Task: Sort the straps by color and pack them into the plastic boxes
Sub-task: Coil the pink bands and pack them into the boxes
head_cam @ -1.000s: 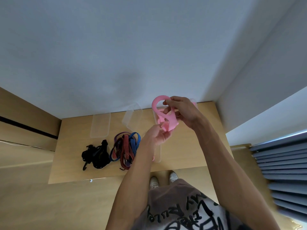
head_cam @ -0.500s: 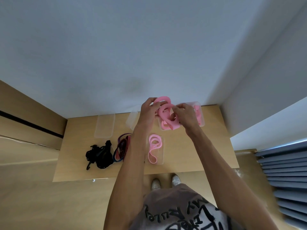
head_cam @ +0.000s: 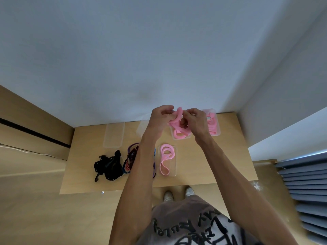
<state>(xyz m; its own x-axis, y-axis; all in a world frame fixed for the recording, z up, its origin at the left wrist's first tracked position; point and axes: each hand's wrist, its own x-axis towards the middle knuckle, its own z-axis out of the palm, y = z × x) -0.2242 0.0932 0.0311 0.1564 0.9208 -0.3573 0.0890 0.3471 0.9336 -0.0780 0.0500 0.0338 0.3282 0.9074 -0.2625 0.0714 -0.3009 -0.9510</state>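
Left hand [head_cam: 160,119] and right hand [head_cam: 195,121], fingers curled, pinch one pink strap [head_cam: 177,119] between them, above a clear box [head_cam: 180,134] at the bench's [head_cam: 221,165] far edge (more pink coils inside). Nearer box [head_cam: 168,159]: one pink strap. Black straps [head_cam: 108,166] lie loose, left.

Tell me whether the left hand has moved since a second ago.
Yes. The left hand went from the table's middle toward the wall, gripping the pink strap.
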